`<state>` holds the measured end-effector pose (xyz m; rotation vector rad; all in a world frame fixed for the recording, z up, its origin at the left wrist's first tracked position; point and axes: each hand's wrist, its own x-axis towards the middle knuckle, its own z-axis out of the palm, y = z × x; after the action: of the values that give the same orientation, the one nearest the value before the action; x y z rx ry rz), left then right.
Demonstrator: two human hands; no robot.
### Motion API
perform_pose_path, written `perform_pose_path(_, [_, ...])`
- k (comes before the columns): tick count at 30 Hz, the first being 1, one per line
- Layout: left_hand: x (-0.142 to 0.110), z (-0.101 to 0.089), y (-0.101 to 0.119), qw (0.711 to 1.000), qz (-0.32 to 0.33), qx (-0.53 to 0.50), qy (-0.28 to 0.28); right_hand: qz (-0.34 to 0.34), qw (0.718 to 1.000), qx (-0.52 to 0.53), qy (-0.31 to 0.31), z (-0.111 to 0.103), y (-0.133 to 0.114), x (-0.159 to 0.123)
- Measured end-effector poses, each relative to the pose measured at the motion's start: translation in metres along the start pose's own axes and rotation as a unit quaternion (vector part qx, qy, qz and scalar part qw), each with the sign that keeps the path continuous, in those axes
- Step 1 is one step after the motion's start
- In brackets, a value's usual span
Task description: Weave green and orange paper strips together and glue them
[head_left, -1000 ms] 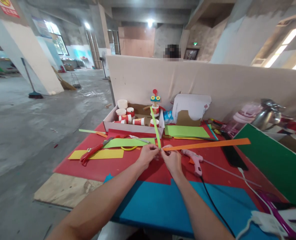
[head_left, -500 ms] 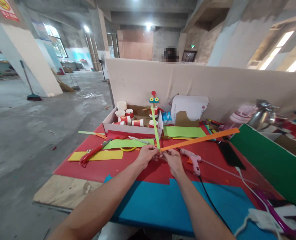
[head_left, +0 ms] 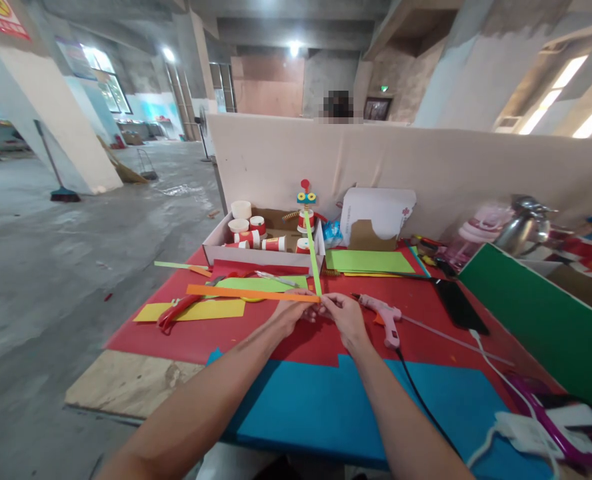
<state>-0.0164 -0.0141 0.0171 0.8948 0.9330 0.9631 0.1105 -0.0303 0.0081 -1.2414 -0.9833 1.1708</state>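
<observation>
Over the red sheet on the table, my left hand [head_left: 295, 311] and my right hand [head_left: 342, 313] are close together, fingers closed around the meeting ends of two paper strips. The orange paper strip [head_left: 246, 292] stretches left across the back of my left hand. A light green paper strip [head_left: 314, 260] runs away from me toward the box. My right thumb and fingers pinch the joint where the strips cross; the left fingertips are partly hidden under the orange strip. Just right of my right hand lies a pink glue gun [head_left: 383, 315].
Red-handled pliers [head_left: 179, 312] lie on yellow and green paper at left. Behind stands a box [head_left: 256, 257] of paper cups. A phone [head_left: 460, 307], a green board [head_left: 536, 327] and a power strip [head_left: 531, 433] are at right. A person's head shows beyond the partition [head_left: 406, 160].
The orange strip has swung from pointing right to pointing left, over my left hand. The green strip still points away, and both hands stay at the joint.
</observation>
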Motion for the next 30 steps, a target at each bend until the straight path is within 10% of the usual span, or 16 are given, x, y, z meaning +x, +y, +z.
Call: perform_pose_path(30, [0.0043,-0.0063,-0.0035,0.997,0.055,0.053,0.008,0.056,0.996,0.059,-0.020,0.0012,0.0031,0.0002])
